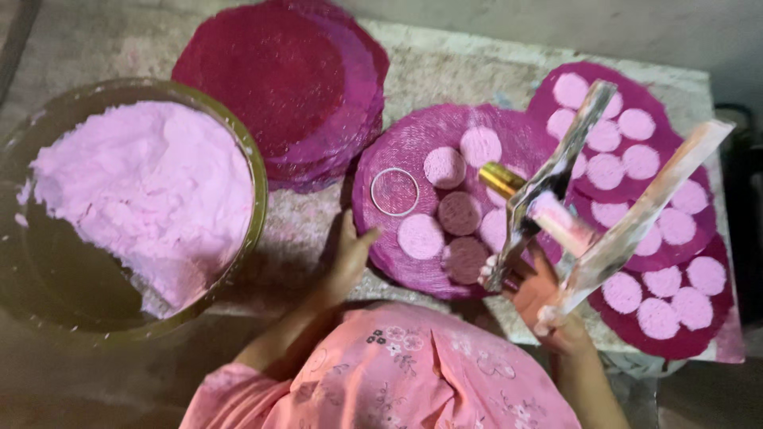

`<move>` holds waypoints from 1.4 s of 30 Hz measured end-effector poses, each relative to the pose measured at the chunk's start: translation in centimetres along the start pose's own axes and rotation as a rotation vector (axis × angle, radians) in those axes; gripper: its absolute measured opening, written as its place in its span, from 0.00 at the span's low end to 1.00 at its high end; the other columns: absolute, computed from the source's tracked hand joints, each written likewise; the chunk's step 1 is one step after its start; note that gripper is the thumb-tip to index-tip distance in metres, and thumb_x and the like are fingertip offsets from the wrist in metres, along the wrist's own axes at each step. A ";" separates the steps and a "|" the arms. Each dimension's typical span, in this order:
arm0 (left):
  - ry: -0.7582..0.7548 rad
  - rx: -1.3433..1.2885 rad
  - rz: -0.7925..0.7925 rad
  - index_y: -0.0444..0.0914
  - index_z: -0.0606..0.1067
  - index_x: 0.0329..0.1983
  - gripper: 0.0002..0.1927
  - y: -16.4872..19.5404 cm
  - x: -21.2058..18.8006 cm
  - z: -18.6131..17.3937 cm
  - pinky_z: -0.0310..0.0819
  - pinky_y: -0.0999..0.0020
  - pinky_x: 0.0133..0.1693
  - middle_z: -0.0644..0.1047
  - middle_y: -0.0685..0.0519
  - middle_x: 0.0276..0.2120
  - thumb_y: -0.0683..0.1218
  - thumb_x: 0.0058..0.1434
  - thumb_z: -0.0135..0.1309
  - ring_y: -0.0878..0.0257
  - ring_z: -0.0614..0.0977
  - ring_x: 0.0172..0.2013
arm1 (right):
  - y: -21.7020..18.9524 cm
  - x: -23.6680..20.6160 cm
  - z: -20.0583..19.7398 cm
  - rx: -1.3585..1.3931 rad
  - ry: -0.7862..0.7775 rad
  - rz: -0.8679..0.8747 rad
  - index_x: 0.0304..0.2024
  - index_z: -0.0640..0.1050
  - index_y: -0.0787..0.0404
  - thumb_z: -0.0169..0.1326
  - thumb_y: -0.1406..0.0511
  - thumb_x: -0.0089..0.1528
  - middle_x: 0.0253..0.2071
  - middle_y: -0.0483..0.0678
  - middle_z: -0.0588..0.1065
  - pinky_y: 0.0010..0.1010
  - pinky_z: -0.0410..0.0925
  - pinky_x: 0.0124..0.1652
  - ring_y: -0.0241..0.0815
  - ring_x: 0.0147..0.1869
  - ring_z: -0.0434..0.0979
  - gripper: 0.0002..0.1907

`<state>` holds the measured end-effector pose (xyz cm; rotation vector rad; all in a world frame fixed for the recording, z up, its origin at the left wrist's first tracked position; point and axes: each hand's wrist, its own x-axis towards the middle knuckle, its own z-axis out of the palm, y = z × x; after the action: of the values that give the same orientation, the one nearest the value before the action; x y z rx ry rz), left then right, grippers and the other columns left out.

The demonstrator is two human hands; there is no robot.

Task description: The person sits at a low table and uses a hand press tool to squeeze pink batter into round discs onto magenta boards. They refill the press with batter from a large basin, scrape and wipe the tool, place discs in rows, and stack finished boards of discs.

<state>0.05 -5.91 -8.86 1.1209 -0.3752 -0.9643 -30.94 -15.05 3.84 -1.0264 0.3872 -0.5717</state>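
We saw a stone surface (445, 71). Well to the left of our left fingers (350, 230) stood a big bowl (253, 171) of pale pink paste (151, 191). Beyond those fingers lay a stack of dark pink round mats (278, 79). Our left hand (347, 258) lay half open, holding nothing, its fingers resting at the edge of a woven mat (397, 151) that carried pink discs (420, 236) and a thin ring (395, 191). Our right hand (548, 306) had its fingers closed around a paste-smeared press with two long handles (604, 206), raised above another mat (671, 342) of discs, beyond the right fingers.
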 end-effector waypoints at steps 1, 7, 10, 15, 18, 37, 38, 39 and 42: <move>0.017 0.152 0.026 0.33 0.53 0.72 0.43 0.4 -1.9 -0.2 0.69 0.55 0.63 0.68 0.41 0.64 0.40 0.58 0.63 0.53 0.73 0.62 | 0.0 0.4 0.2 -0.007 0.002 0.011 0.80 0.44 0.57 0.71 0.49 0.45 0.73 0.58 0.59 0.58 0.56 0.69 0.59 0.73 0.62 0.71; 0.032 1.074 0.542 0.33 0.44 0.74 0.66 4.3 -3.8 0.4 0.48 0.43 0.69 0.55 0.26 0.68 0.48 0.42 0.77 0.36 0.55 0.71 | 0.0 2.3 1.7 -0.009 -0.014 0.058 0.80 0.43 0.54 0.71 0.50 0.47 0.71 0.57 0.60 0.56 0.56 0.70 0.56 0.73 0.63 0.69; -0.169 1.122 0.532 0.35 0.38 0.75 0.69 5.0 -1.4 0.0 0.33 0.35 0.69 0.63 0.36 0.67 0.51 0.44 0.76 0.39 0.56 0.72 | 0.3 2.7 2.2 -0.003 -0.028 0.065 0.81 0.43 0.53 0.71 0.49 0.48 0.72 0.56 0.60 0.54 0.57 0.70 0.54 0.73 0.63 0.69; -0.240 1.211 0.424 0.38 0.34 0.76 0.70 4.3 0.5 -0.1 0.23 0.30 0.68 0.68 0.43 0.67 0.55 0.48 0.74 0.46 0.59 0.72 | 0.8 2.6 2.1 -0.038 -0.069 0.014 0.80 0.47 0.54 0.71 0.51 0.51 0.71 0.55 0.62 0.53 0.59 0.70 0.54 0.74 0.63 0.65; -0.248 1.179 0.427 0.37 0.36 0.76 0.69 4.7 1.3 0.4 0.25 0.32 0.67 0.64 0.40 0.69 0.56 0.47 0.74 0.45 0.58 0.72 | 0.6 2.5 1.4 -0.133 -0.015 0.043 0.77 0.49 0.58 0.72 0.48 0.49 0.69 0.56 0.63 0.53 0.59 0.70 0.55 0.71 0.64 0.65; -1.089 -0.798 0.239 0.37 0.69 0.61 0.28 15.1 10.4 5.5 0.64 0.57 0.62 0.72 0.47 0.51 0.47 0.56 0.52 0.53 0.72 0.56 | -6.2 7.1 -14.9 -0.482 -0.287 0.873 0.63 0.72 0.69 0.44 0.37 0.64 0.59 0.57 0.74 0.43 0.65 0.59 0.48 0.61 0.72 0.45; -1.077 -0.833 0.240 0.37 0.70 0.60 0.27 14.6 11.1 5.6 0.63 0.58 0.63 0.73 0.48 0.50 0.46 0.56 0.52 0.54 0.72 0.56 | -7.0 7.7 -14.8 -0.512 -0.266 0.901 0.65 0.71 0.68 0.43 0.37 0.63 0.60 0.57 0.73 0.43 0.65 0.60 0.48 0.62 0.72 0.46; -1.065 -0.868 0.241 0.38 0.70 0.58 0.25 14.1 11.7 5.7 0.63 0.58 0.65 0.73 0.49 0.49 0.45 0.55 0.52 0.55 0.73 0.57 | -7.8 8.5 -14.3 -0.531 -0.259 0.918 0.66 0.69 0.68 0.42 0.37 0.63 0.62 0.57 0.72 0.43 0.64 0.61 0.48 0.63 0.71 0.46; -0.982 -0.933 0.184 0.40 0.69 0.56 0.25 12.5 12.5 5.5 0.63 0.54 0.70 0.74 0.52 0.51 0.46 0.54 0.52 0.54 0.73 0.61 | -9.1 11.2 -10.9 -0.585 -0.253 0.946 0.70 0.64 0.66 0.38 0.37 0.61 0.66 0.57 0.70 0.43 0.62 0.63 0.49 0.67 0.69 0.49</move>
<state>9.04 -17.93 2.07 -0.2868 -0.6905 -1.2743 -30.51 -32.96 6.31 -1.2975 0.7700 0.5515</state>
